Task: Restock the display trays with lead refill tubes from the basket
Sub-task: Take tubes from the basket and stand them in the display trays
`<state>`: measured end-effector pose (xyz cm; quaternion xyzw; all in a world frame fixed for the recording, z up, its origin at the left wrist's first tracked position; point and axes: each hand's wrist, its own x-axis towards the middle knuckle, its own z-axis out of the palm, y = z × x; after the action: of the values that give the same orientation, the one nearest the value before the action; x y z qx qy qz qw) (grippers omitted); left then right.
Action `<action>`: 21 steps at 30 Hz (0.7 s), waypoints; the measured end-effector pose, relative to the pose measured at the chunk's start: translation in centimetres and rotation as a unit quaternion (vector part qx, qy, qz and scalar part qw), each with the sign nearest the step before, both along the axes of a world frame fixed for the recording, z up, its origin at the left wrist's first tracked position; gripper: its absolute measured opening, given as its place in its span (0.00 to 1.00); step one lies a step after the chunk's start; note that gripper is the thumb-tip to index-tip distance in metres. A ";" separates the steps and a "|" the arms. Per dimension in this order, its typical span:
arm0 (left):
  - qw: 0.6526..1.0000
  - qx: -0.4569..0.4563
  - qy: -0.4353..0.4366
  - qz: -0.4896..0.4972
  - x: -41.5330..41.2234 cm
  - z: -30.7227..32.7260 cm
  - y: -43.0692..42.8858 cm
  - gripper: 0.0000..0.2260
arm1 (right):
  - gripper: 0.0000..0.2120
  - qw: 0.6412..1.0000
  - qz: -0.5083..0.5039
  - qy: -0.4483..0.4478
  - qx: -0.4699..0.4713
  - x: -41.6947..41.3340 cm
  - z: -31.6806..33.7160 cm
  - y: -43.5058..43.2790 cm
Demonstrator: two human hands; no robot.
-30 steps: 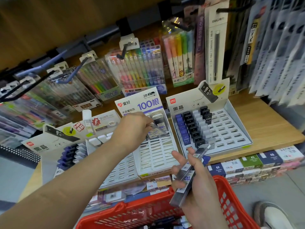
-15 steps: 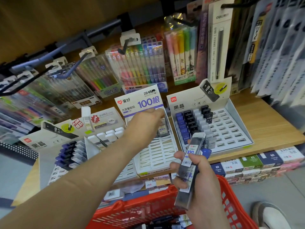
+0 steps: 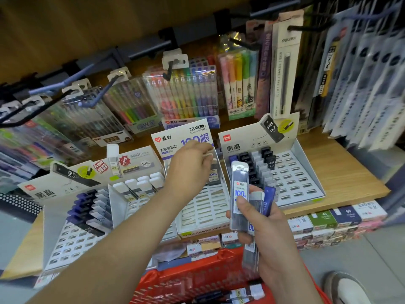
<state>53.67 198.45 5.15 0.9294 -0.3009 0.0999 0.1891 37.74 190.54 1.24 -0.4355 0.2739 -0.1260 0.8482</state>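
Head view: four slotted white display trays (image 3: pixel 306 183) line the wooden shelf's front edge. Right hand (image 3: pixel 269 233) clamps a fan of about four clear, dark-filled lead refill tubes (image 3: pixel 240 194) above the red plastic basket (image 3: pixel 197 279). Left hand (image 3: pixel 190 165) reaches into the third tray's back edge; its finger state I cannot tell.

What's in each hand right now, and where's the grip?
Right hand grips a bundle of lead refill tubes around their lower middle. Left hand is at the middle tray; its hold cannot be told.

Bare forearms (image 3: pixel 122 233), no sleeves; white shoe (image 3: pixel 348 290) on foot.
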 end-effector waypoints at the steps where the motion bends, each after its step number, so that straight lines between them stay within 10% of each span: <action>1: 0.997 -0.052 0.054 0.002 -0.6 0.2 0.2 0.10 | 0.09 1.000 0.003 -0.006 -0.025 0.1 0.3 -0.2; 6: 0.951 -0.198 0.236 -0.025 -2.9 0.6 2.0 0.12 | 0.09 0.991 0.039 -0.002 -0.127 1.1 -0.2 -1.0; 14: 0.998 0.018 0.046 -0.030 -0.6 -0.6 1.8 0.16 | 0.09 0.968 0.033 0.040 -0.244 2.5 -1.6 -1.2; 21: 1.000 0.005 0.005 0.023 1.4 -1.0 0.9 0.07 | 0.09 0.949 0.081 0.076 -0.294 2.0 -3.2 -1.1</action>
<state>55.10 199.32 4.17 0.9374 -0.2790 0.0982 0.1838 39.72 189.43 -1.94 -0.6947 0.2523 -0.0983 0.6664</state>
